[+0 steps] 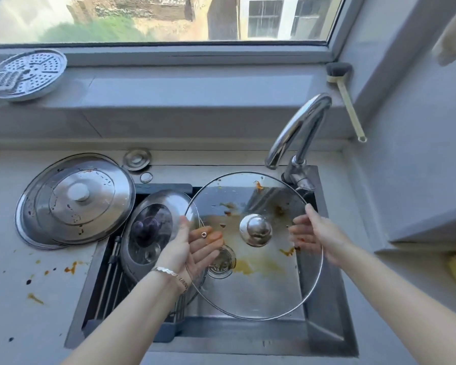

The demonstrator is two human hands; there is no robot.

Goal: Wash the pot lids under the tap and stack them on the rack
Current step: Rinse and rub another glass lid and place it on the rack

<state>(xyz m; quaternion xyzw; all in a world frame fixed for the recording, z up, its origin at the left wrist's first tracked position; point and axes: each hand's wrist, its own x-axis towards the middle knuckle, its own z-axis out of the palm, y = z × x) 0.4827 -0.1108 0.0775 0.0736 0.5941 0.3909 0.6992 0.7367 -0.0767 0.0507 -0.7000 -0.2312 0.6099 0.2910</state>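
Fingers [208, 239] of your left hand [187, 248] are spread flat and only slightly curled, palm up, under the left edge of the glass lid [253, 283]; you see them through the glass, and the thumb presses on the rim from above. Your left wrist carries a bracelet [169, 273].

To the far left, a perforated steamer plate [32, 72] rests on the window ledge. Below it, on the counter [16, 299], lies a large steel lid [74, 201], knob up, spotted with sauce. Orange sauce drips mark the counter near it. A small metal cap [137, 159] sits behind the sink [324, 325].

Just right of the steel lid, a smaller lid with a dark knob [148, 230] lies tilted on the rack [111, 291] at the left side of the sink, its right edge overlapped by the glass lid.

You hold the glass lid over the sink basin, knob [256, 229] up, roughly level. Orange residue streaks its surface. The drain [221, 262] is visible through it.

Your right hand [316, 238] grips the right rim of the glass lid: the thumb lies on top of the edge, and the fingers are extended and loosely spread beneath the glass.

The tap [298, 127] arches above the far right of the lid; no water is visible. A dish brush [345, 93] leans in the window corner.
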